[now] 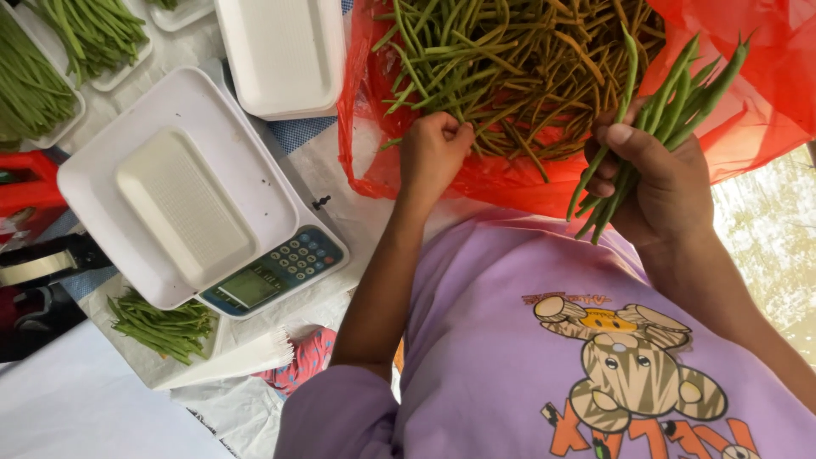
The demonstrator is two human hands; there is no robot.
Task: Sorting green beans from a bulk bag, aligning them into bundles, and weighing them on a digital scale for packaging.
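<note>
Beans within right-hand fingers

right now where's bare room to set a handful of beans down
Free: the empty tray on the scale, and the bare white cloth at lower left. Crowded: the red bag heaped with beans, where the left hand picks.

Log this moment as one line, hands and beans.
left hand: picking in bean pile | right hand: holding green bean bunch | red bag: open | scale: empty foam tray
</note>
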